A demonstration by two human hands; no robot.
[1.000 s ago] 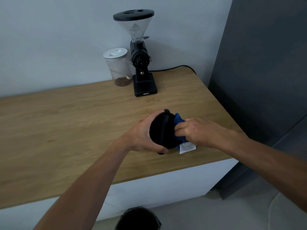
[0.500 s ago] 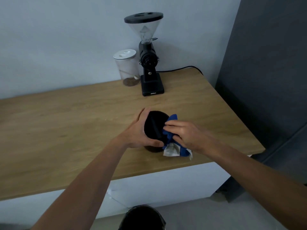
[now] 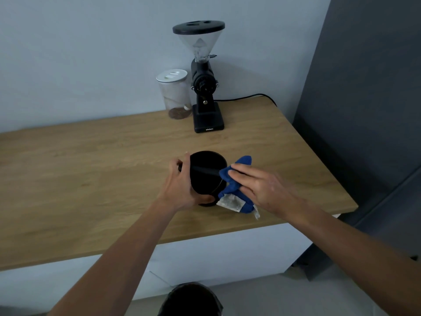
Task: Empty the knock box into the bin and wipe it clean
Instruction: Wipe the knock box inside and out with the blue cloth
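Observation:
The black round knock box stands upright on the wooden counter, its dark bar running across the open top. My left hand grips its left wall. My right hand holds a blue cloth with a white tag and presses it against the box's right rim and outer side. The inside of the box is too dark to read. A black bin sits on the floor below the counter's front edge, only its top showing.
A black coffee grinder with a clear hopper stands at the back, a lidded clear jar to its left. A black cable trails right behind it. The counter's right end meets a dark grey panel.
The knock box went from tilted toward me to upright on the counter. My right hand with the cloth slid from the box's opening to its right rim and side.

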